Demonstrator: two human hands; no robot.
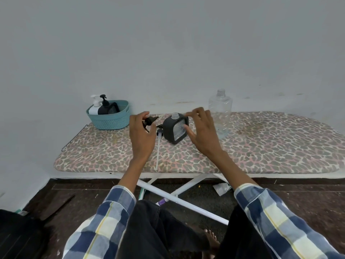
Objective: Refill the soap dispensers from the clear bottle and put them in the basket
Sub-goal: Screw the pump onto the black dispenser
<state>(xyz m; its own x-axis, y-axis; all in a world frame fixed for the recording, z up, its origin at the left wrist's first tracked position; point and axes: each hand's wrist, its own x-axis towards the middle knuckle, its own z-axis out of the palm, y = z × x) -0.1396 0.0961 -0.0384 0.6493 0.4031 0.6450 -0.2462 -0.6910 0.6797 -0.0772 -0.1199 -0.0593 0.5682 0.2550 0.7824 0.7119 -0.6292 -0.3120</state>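
Note:
A black square soap dispenser (pixel 174 128) with a clear ribbed window stands uncapped in the middle of the board. My right hand (pixel 203 131) holds its right side, thumb on the window and fingertips at its top corner. My left hand (pixel 141 133) grips a black pump head (pixel 150 120) just left of the dispenser. Another pump with a long white tube (pixel 158 150) lies on the board between hand and dispenser. The clear bottle (pixel 220 113) stands uncapped behind my right hand, nearly empty. The teal basket (pixel 112 121) at the back left holds a white dispenser (pixel 94 107) and two dark ones.
Everything sits on a low ironing board (pixel 261 146) with a leopard-print cover against a white wall. White crossed legs (pixel 179 200) and a scrap of plastic (pixel 221 188) are on the dark floor below. My knees and a bare foot are in front.

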